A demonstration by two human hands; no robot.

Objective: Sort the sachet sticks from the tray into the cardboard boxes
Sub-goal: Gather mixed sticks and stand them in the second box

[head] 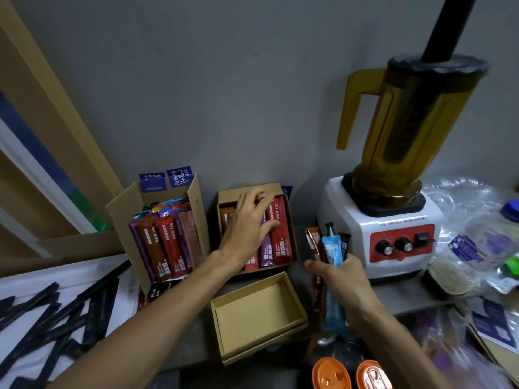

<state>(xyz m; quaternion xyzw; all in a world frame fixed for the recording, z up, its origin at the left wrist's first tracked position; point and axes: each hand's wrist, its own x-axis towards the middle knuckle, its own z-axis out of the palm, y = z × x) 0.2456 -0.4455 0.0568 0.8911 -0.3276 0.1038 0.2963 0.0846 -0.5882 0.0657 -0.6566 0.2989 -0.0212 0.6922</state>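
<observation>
My left hand [247,228] lies spread with straight fingers on the sachet sticks [280,234] packed in the shallow cardboard box [250,192] by the wall. My right hand [342,279] grips a bundle of several sachet sticks [331,248], a light blue one, a brown one and dark ones, upright to the right of that box. An empty shallow cardboard box [289,313] sits in front, between my forearms. A taller open carton [123,217] on the left holds many purple, brown and red sticks [168,242].
A white blender [387,237] with an amber jug stands right behind my right hand. Plastic bags [471,237] lie at far right. Two orange lids [331,374] sit at the bottom edge. A white board with black strips [56,313] lies at left.
</observation>
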